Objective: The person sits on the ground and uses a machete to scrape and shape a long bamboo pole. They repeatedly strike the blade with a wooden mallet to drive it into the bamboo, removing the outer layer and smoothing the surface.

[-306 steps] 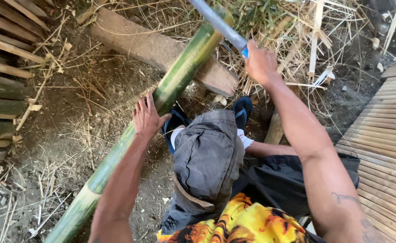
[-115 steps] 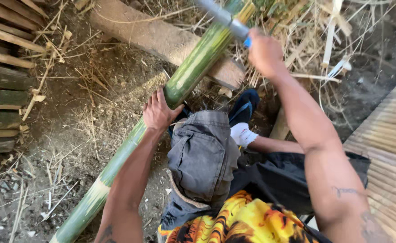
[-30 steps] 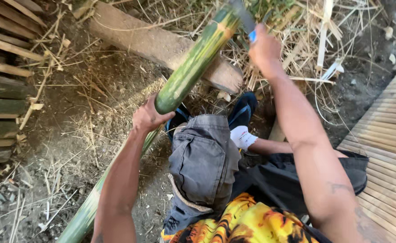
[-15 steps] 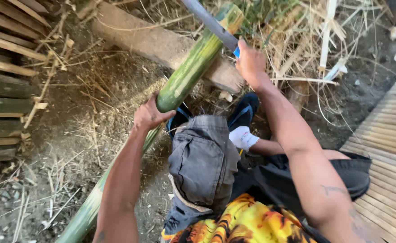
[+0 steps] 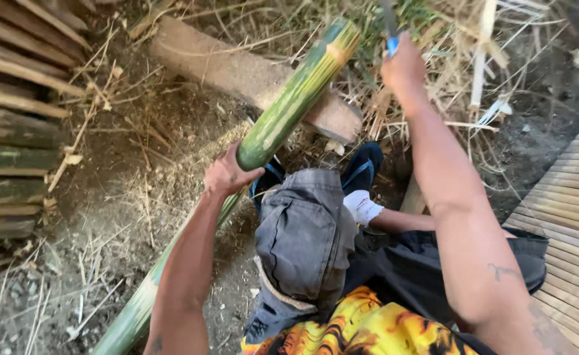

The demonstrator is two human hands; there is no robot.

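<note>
A long green bamboo pole (image 5: 289,108) slants from the lower left up to the top middle, its far end resting on a wooden log (image 5: 224,66). My left hand (image 5: 227,174) grips the pole at mid-length, just left of my bent knee in grey shorts (image 5: 306,236). My right hand (image 5: 402,64) is raised at the top, to the right of the pole's upper end, fingers closed around a blue-handled blade (image 5: 389,26) whose metal runs out of the top edge.
Split bamboo slats (image 5: 13,131) are stacked at the left. A slatted bamboo platform (image 5: 569,217) lies at the right. Dry grass and straw (image 5: 474,79) cover the dirt behind the log. My foot in a dark sandal (image 5: 362,167) rests by the log.
My right hand has lifted the blade up and to the right, away from the pole's top end. My left hand keeps its grip on the pole.
</note>
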